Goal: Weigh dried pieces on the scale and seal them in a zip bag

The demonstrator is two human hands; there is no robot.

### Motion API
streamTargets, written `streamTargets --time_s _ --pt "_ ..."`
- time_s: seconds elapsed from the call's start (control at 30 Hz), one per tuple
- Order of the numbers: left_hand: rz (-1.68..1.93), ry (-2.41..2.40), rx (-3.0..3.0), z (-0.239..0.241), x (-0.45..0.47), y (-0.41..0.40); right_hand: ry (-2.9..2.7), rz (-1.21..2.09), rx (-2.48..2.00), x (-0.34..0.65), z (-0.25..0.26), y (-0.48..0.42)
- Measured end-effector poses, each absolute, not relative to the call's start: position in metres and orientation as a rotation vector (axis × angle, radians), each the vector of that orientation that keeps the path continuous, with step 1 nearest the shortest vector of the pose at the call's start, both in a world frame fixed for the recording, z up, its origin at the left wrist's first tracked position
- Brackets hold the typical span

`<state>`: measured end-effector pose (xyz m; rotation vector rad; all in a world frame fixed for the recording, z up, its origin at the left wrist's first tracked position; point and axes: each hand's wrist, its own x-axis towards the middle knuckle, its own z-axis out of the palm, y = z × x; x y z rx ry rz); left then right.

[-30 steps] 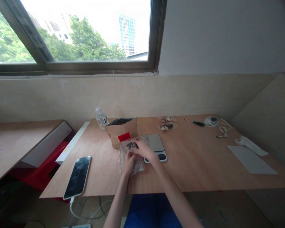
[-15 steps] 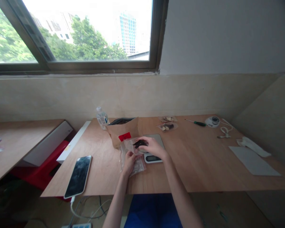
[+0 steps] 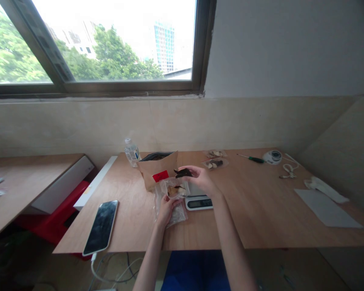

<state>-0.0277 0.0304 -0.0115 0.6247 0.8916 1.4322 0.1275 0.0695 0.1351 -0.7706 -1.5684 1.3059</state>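
Note:
My left hand (image 3: 165, 211) is closed on the lower edge of a small clear plastic bag (image 3: 184, 190). Brown and pale dried pieces (image 3: 174, 190) show inside it. Just above that bag, my right hand (image 3: 202, 178) pinches a dark, curled dried piece (image 3: 183, 173); whether it is one piece or more I cannot tell. Other clear plastic bags (image 3: 178, 215) lie under my left hand. Partly covered by my right hand and wrist, a white kitchen scale (image 3: 198, 204) lies beside the bag. Behind my hands stands an opened brown paper bag (image 3: 150, 171) with a red label (image 3: 160, 176).
A phone (image 3: 101, 227) on a cable lies at the left, and a plastic bottle (image 3: 131, 152) stands at the back. Two filled clear bags (image 3: 215, 163) lie behind the scale. Farther right are a screwdriver (image 3: 255, 159), a white camera (image 3: 272, 157) and a white sheet (image 3: 327, 208).
My right hand has moved up and slightly right with the dark piece, away from the small bag. The dried pieces in that bag now show. My left hand keeps its hold.

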Motion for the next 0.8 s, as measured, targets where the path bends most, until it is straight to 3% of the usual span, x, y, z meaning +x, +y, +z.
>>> streamTargets --time_s 0.23,0.5,0.7,0.8 --pt "1.419 0.833 0.649 -0.007 -0.029 0.03 -1.548 1.098 -0.658 0.098 0.18 0.093" --pt "1.421 0.838 0.649 -0.01 -0.029 0.031 -2.063 0.543 -0.894 0.044 0.193 0.115" --pt "1.395 0.829 0.664 -0.008 -0.029 0.03 -1.856 0.521 -0.8 0.065 0.176 0.097" --pt "1.407 0.827 0.652 -0.009 -0.029 0.03 -1.857 0.757 -0.859 0.086 0.164 0.085"
